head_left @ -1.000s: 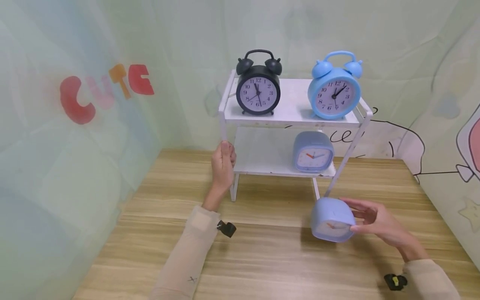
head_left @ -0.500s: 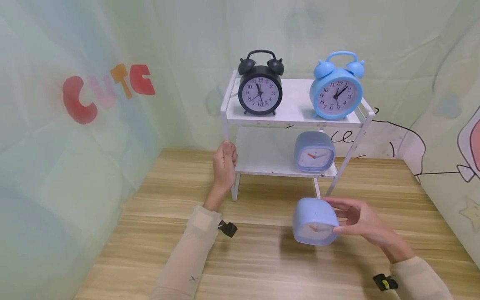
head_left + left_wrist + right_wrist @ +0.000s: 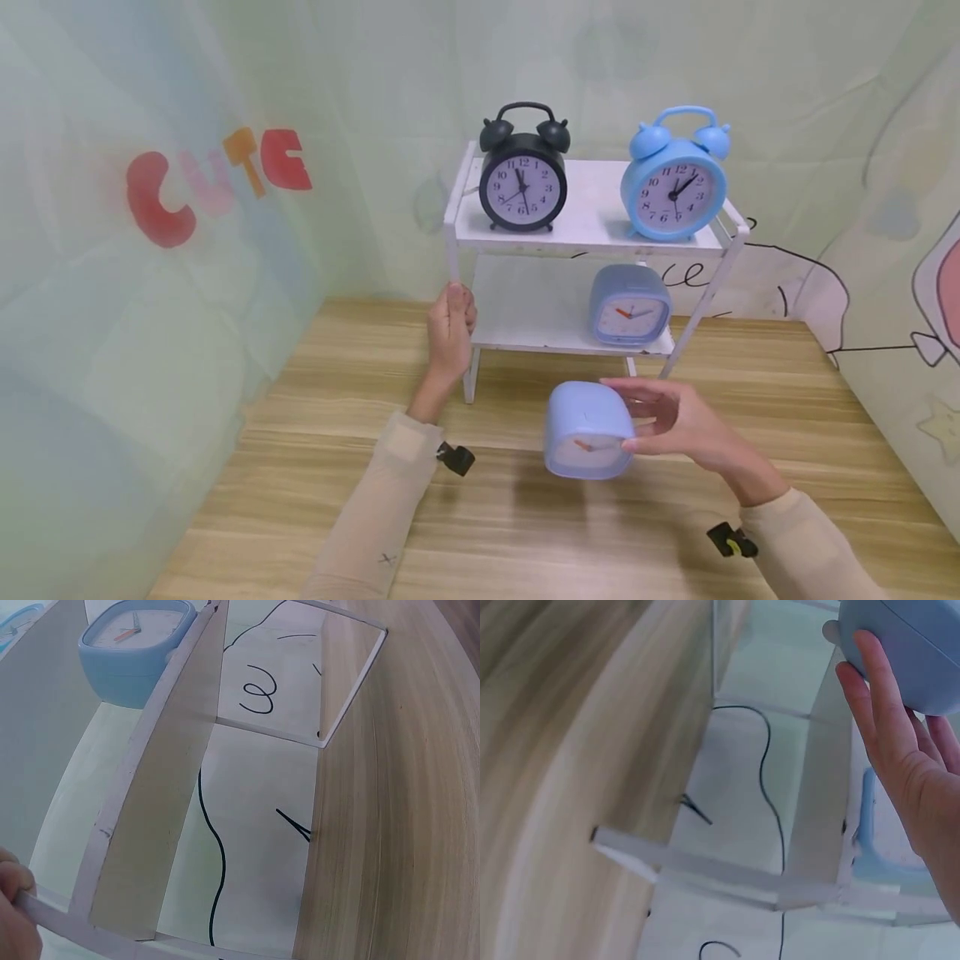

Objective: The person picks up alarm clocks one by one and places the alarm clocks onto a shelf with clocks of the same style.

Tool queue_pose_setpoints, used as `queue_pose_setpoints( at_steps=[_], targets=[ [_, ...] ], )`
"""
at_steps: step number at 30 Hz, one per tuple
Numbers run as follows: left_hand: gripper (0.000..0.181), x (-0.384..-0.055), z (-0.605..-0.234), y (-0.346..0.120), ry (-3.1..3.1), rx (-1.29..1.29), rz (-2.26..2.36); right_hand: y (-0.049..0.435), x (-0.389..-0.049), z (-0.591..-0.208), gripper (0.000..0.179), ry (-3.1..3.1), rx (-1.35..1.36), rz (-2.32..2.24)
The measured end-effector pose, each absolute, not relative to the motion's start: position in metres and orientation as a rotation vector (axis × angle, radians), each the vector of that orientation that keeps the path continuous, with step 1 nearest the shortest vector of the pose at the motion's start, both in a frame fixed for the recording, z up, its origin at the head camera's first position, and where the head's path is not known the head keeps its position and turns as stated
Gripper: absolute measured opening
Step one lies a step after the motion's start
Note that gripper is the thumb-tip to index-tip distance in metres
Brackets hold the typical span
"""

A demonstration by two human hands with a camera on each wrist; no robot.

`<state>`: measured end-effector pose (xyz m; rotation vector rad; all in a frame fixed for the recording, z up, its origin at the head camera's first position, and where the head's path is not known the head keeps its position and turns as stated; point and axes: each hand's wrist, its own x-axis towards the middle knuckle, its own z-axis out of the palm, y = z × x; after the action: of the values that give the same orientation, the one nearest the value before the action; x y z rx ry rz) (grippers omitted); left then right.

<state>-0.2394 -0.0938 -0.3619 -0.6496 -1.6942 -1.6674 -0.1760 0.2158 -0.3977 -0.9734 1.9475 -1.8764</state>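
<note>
My left hand grips the left front post of a white two-tier shelf. In my right hand is a rounded, square blue alarm clock, pinched at its right side between thumb and fingers and held above the table in front of the shelf. The right wrist view shows the fingers along the clock's back. A similar blue alarm clock stands at the right end of the lower tier. On the top tier are a black twin-bell alarm clock at left and a light-blue twin-bell alarm clock at right.
The shelf stands on a wood-grain table. Patterned cloth walls close in the left, back and right, with letters on the left one. The lower tier's left and middle surface is bare.
My right hand has carried the blue alarm clock leftward across the front of the shelf, and slightly upward in the last half second. My left hand keeps its grip on the post.
</note>
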Motion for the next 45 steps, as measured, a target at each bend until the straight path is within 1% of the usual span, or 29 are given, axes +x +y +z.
queue_pose_setpoints(
  at_steps=[3, 7, 12, 20, 22, 28, 34, 40, 45],
  targets=[
    [0.033, -0.243, -0.365, -0.095, -1.702, -0.649, -1.663, 0.208, -0.18, -0.393, 0.066, 1.959, -0.976, -1.863],
    [0.035, -0.255, -0.379, -0.098, -1.709, -0.649, -1.663, 0.197, -0.185, -0.386, 0.066, 1.962, -1.0, -1.858],
    [0.04, -0.263, -0.388, -0.101, -1.705, -0.642, -1.658, 0.183, -0.188, -0.374, 0.065, 2.003, -0.956, -1.871],
    [0.056, -0.264, -0.391, -0.104, -1.707, -0.656, -1.68, 0.165, -0.191, -0.355, 0.063, 2.141, -0.823, -1.854],
    [0.055, -0.264, -0.39, -0.105, -1.711, -0.657, -1.703, 0.161, -0.192, -0.351, 0.064, 2.169, -0.801, -1.846],
    [0.041, -0.262, -0.388, -0.106, -1.717, -0.664, -1.78, 0.151, -0.197, -0.339, 0.065, 2.219, -0.749, -1.823],
    [0.036, -0.261, -0.386, -0.106, -1.733, -0.675, -1.804, 0.142, -0.199, -0.329, 0.066, 2.339, -0.696, -1.743],
    [0.039, -0.261, -0.386, -0.106, -1.715, -0.708, -1.798, 0.135, -0.207, -0.323, 0.064, 2.385, -0.659, -1.72],
    [0.051, -0.263, -0.387, -0.107, -1.7, -0.746, -1.793, 0.13, -0.215, -0.319, 0.065, 2.428, -0.622, -1.699]
  ],
)
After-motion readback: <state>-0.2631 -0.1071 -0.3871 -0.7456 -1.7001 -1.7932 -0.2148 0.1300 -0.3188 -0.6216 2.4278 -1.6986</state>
